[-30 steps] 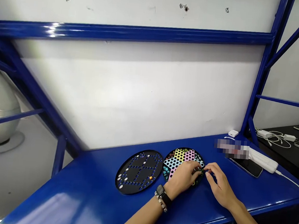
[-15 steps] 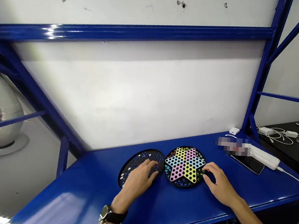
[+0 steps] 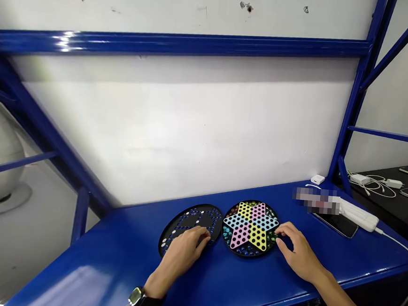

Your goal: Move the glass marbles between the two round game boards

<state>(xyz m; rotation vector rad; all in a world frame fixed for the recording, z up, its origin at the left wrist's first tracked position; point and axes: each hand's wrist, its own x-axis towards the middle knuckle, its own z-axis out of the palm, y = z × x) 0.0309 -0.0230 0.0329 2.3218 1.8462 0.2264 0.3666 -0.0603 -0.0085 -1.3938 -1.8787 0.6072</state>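
A round black tray (image 3: 175, 226) lies on the blue table, with blue marks or pieces and several white dots across it. My left hand (image 3: 185, 248) is over its near right part, fingers curled down and thumb drawn in against them; what the fingertips hold, if anything, is hidden. Beside that tray to the right is a round Chinese checkers board (image 3: 250, 222), its six-pointed star in yellow, pink and pale blue with dark holes. Coloured marbles (image 3: 245, 249) fill the spaces around the star. At the board's right edge rests my right hand (image 3: 297, 252), thumb and fingers apart, near green marbles.
On the blue table (image 3: 128, 260) to the right lie a dark-screened phone (image 3: 338, 224), a white power strip (image 3: 359, 215) with a cable, and a white charger (image 3: 317, 179). Blue metal bars (image 3: 184, 45) frame the white wall behind. A black table (image 3: 384, 198) with cables stands far right.
My left hand has lowered slightly towards the near side of the black tray, and its thumb and fingers have closed together. My right hand stays at the board's edge.
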